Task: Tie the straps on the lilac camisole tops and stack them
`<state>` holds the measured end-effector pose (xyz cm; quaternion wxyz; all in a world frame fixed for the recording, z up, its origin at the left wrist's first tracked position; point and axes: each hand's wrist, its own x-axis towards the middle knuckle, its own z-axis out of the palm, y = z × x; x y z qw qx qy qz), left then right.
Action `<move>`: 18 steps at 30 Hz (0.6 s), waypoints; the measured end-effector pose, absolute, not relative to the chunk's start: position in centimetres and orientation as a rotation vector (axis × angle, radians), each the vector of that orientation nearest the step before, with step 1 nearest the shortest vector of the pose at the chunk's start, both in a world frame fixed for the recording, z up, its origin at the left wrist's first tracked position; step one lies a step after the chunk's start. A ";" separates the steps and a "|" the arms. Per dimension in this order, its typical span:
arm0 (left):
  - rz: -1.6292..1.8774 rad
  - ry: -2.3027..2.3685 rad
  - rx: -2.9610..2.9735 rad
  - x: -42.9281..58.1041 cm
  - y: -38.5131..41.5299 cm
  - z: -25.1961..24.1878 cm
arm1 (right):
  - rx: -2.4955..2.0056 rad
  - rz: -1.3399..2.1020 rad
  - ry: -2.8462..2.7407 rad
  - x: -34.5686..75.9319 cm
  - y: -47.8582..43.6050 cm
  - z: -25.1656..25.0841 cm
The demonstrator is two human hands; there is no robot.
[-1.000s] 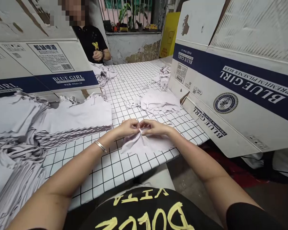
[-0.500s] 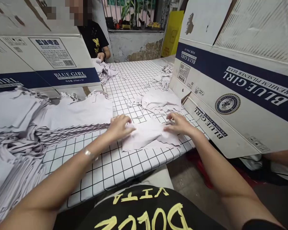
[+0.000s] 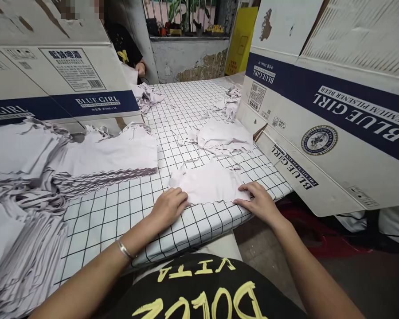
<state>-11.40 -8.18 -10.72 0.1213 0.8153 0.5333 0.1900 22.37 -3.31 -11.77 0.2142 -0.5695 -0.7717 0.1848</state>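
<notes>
A pale pinkish garment [image 3: 208, 181] with thin straps lies flat near the table's front edge. My left hand [image 3: 171, 204] rests at its lower left corner, the fingers pressed together on the fabric edge. At the lower right corner, my right hand [image 3: 257, 201] has thumb and fingers closing on the cloth's edge. Just beyond lies another pale garment [image 3: 224, 135], loosely bunched, its straps trailing left.
Stacks of similar garments [image 3: 109, 153] fill the left side. Printed cartons stand at the left [image 3: 69, 71] and right [image 3: 319, 110] of the checked tablecloth [image 3: 186, 99]. A person's hand [image 3: 140, 68] is beside a far garment pile [image 3: 149, 95].
Both my hands have moved down toward me, to the garment's lower corners. The garment is flatter and smoother, its folded lower edge now straightened out. The other person has shifted left.
</notes>
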 end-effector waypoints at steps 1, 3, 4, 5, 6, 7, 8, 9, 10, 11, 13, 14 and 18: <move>0.611 1.548 2.312 -11.3 -8.1 -10.7 | -1.589 0.518 -2.136 22.2 -3.5 -11.8; 0.818 1.648 2.135 -11.6 -8.1 -10.5 | -1.624 0.486 -2.121 21.9 -3.9 -12.0; 0.917 1.719 2.061 -11.8 -8.2 -10.4 | -1.644 0.448 -2.113 21.7 -4.1 -12.2; 0.974 1.770 2.027 -12.0 -8.3 -10.4 | -1.658 0.406 -2.106 21.5 -4.2 -12.4; 0.970 1.784 2.040 -12.1 -8.4 -10.4 | -1.662 0.371 -2.099 21.3 -4.4 -12.6; 0.912 1.761 2.087 -12.2 -8.6 -10.5 | -1.663 0.346 -2.089 21.2 -4.5 -12.8; 0.817 1.705 2.148 -12.3 -8.7 -10.6 | -1.673 0.328 -2.070 21.2 -4.6 -13.0; 0.720 1.638 2.191 -12.2 -8.8 -10.7 | -1.703 0.311 -2.041 21.3 -4.7 -13.1; 0.651 1.584 2.194 -12.2 -8.9 -10.8 | -1.750 0.296 -2.009 21.4 -4.8 -13.2; 0.634 1.558 2.156 -12.2 -8.9 -10.9 | -1.804 0.289 -1.978 21.6 -4.9 -13.2; 0.745 1.570 1.995 -12.1 -8.9 -10.7 | -1.888 0.307 -1.938 22.0 -5.1 -13.2; 0.826 1.594 1.898 -12.1 -8.9 -10.5 | -1.900 0.327 -1.926 22.0 -5.2 -13.1; 0.909 1.712 1.691 -12.0 -8.7 -9.0 | -1.866 0.323 -1.923 20.2 -5.1 -12.9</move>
